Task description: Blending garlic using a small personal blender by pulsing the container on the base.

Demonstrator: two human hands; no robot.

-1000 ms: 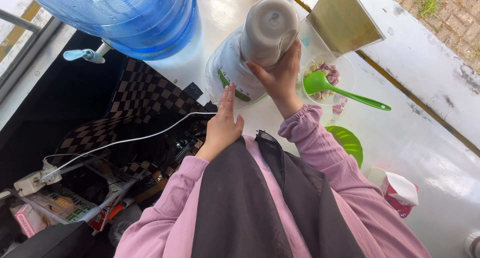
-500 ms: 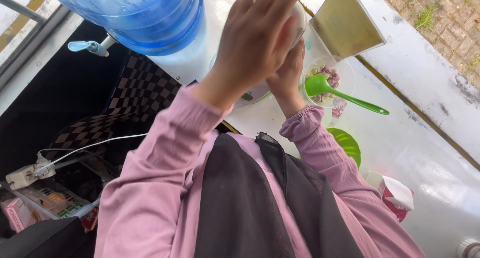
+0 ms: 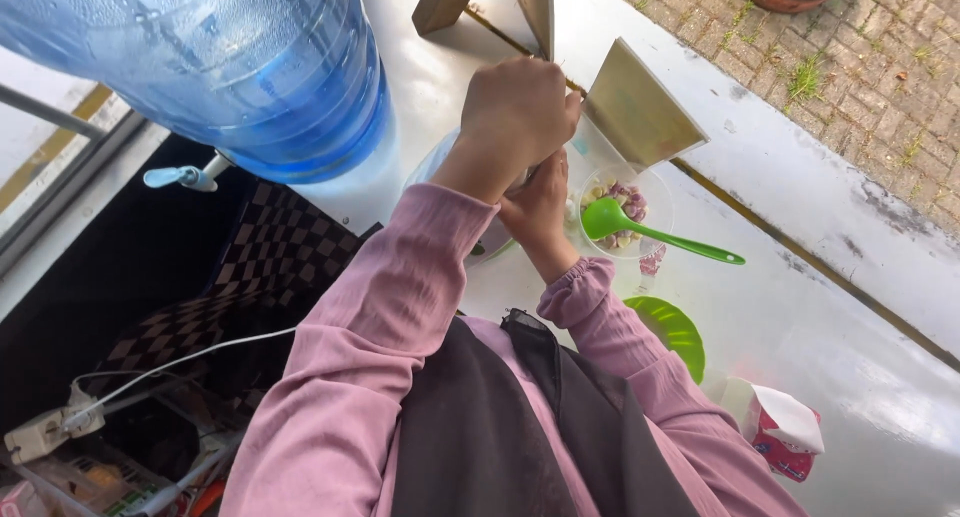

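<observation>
Left hand [image 3: 515, 112] grip: closed over the top of the blender [image 3: 455, 177]. Right hand [image 3: 540, 212] grip: wrapped around its side. Blender stands mid-counter [image 3: 800, 307], beside the bowl [image 3: 615, 202] holding a green spoon [image 3: 650, 232]. Brace the side firmly; press straight down.

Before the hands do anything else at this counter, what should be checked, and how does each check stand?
1. Left hand on top of the pale container: ok, it covers the top.
2. Right hand steadying that container from the side: ok, though the container itself is almost hidden.
3. Lid seated: cannot tell, the hands hide it.
4. Green spoon resting in the clear bowl: ok, handle points away from the hands.
5. Bowl clear of the hands: not ok, it sits right beside them.
6. Green lid out of the way: ok, flat on the counter.
</observation>
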